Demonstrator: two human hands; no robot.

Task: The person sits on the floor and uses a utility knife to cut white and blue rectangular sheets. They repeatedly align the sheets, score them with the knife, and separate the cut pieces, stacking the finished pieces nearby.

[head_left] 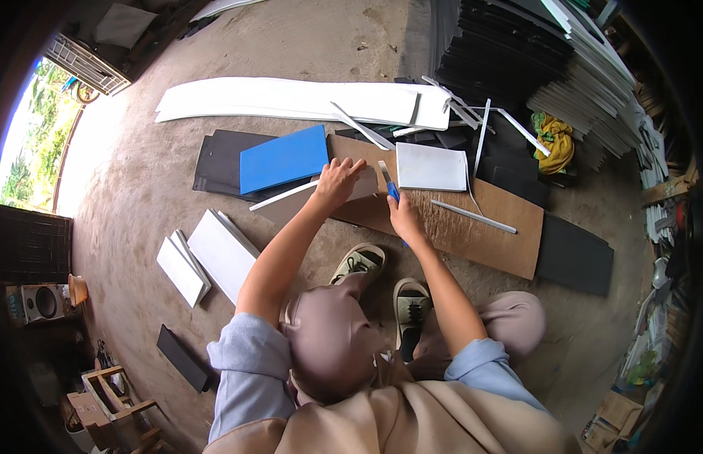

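My left hand is closed on a tilted pale foam sheet, with its fingers over the upper part and the white edge showing. My right hand grips a blue utility knife, blade extended and pointing away from me, just right of that sheet. Both hands are above a long brown board with a scuffed surface. On the board, right of the knife, lies a white foam rectangle. A blue sheet rests on dark sheets to the left. Thin white offcut strips lie on the board.
Long white foam sheets lie beyond the board. Tall stacks of black sheets stand far right, near a yellow cloth. White pieces and a black piece lie on the floor at left. A dark grey sheet extends past the board.
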